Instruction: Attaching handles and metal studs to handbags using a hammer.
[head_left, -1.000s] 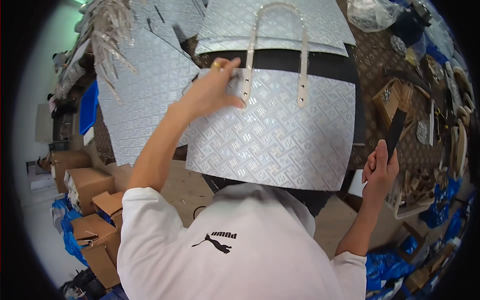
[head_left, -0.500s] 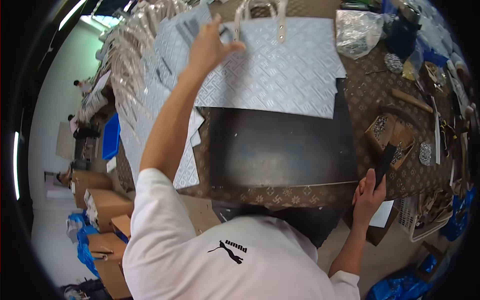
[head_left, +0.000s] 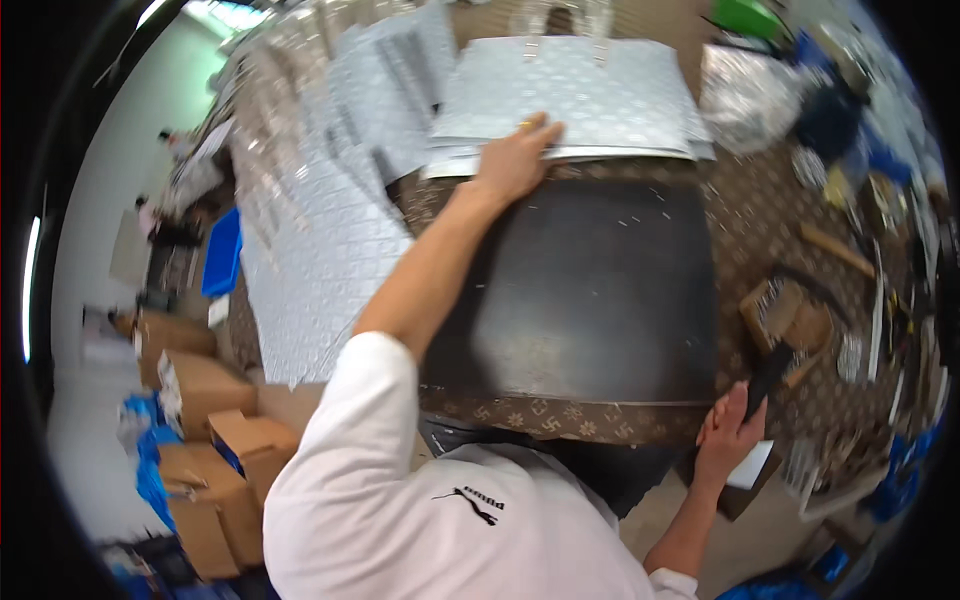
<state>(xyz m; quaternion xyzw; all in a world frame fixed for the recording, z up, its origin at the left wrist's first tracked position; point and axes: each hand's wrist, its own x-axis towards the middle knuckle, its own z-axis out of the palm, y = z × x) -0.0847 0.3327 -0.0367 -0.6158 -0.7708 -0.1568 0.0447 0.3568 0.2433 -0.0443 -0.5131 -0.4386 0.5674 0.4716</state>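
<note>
My left hand (head_left: 515, 163) rests on the near edge of a stack of silvery-white patterned bag panels (head_left: 590, 105) at the far side of the table, its fingers stretched out over the top panel. Clear handles (head_left: 600, 30) rise from the far edge of that panel. My right hand (head_left: 728, 432) is closed round the black grip of a hammer (head_left: 769, 378) at the table's right front. The hammer's head reaches over a small box of metal fittings (head_left: 765, 310). Between my hands lies a black work mat (head_left: 590, 310) with small slivers on it.
More silvery panels (head_left: 320, 250) and a heap of clear straps (head_left: 270, 130) lie at the left. To the right are a crumpled plastic bag (head_left: 745, 100), a wooden handle (head_left: 838, 249) and assorted tools. Cardboard boxes (head_left: 205, 395) and a blue bin (head_left: 222, 252) stand beyond the table's left edge.
The handled panel has moved away from me, off most of the black mat. My left hand has come down and right from the far left onto its near edge. My right hand keeps the hammer.
</note>
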